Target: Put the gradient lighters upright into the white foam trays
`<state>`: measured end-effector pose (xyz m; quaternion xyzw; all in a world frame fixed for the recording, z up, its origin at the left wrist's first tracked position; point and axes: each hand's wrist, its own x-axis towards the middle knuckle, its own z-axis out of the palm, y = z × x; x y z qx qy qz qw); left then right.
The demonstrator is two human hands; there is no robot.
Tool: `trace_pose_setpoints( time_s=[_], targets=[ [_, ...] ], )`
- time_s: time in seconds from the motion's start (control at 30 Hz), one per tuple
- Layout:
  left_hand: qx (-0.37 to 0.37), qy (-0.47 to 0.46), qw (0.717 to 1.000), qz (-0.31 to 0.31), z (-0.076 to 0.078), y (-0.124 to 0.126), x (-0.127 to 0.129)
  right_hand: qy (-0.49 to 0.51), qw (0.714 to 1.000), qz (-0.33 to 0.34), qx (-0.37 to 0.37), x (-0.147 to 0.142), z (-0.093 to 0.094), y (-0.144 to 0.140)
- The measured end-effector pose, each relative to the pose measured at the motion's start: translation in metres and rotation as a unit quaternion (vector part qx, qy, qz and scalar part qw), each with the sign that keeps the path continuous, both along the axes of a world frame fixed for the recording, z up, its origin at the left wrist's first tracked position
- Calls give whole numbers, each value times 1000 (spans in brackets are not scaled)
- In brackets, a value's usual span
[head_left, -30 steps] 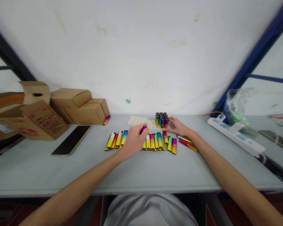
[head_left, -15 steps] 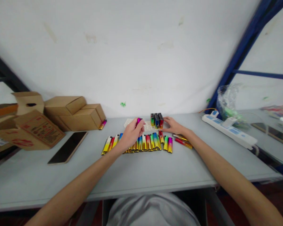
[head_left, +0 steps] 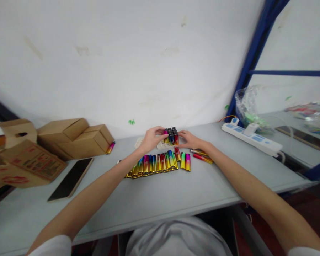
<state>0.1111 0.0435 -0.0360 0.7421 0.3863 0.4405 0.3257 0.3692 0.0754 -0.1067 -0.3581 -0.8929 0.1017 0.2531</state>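
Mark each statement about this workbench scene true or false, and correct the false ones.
1. The left hand holds a pink lighter at the upright cluster. True.
2. The row of lighters stands upright. False: they lie flat on the table.
3. The power strip lies to the right. True.
4. The right hand rests on the cardboard boxes. False: it is beside the cluster.

White wall (head_left: 122, 53), grey table (head_left: 162, 192), blue frame (head_left: 252, 57)
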Motion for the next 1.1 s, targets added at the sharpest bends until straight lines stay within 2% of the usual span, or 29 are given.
trace_pose_setpoints(
  time_s=[0.1, 0.23, 0.5, 0.7, 0.8, 0.97, 1.1],
  targets=[
    [8, 14, 999, 31, -4, 1, 2, 4, 1000, 0, 4, 0, -1, 1],
    [4, 18, 999, 37, -6, -5, 0, 2, 1000, -6, 2, 0, -2, 2],
    [15, 31, 999, 26, -3, -2, 0, -1, 1000, -6, 8, -1, -2, 2],
    [-9, 45, 999, 4, 4, 3, -3, -3, 1000, -8, 10, 0, -3, 4],
    [-29, 53, 998, 1, 3, 3, -2, -1, 1000, -7, 12, -1, -2, 2],
    [-44, 26, 998, 34, -5, -4, 5, -7, 1000, -11, 20, -2, 1, -1],
    [-13, 53, 997, 61, 5, -13, 4, -2, 1000, -10, 12, -3, 3, -3]
  ],
)
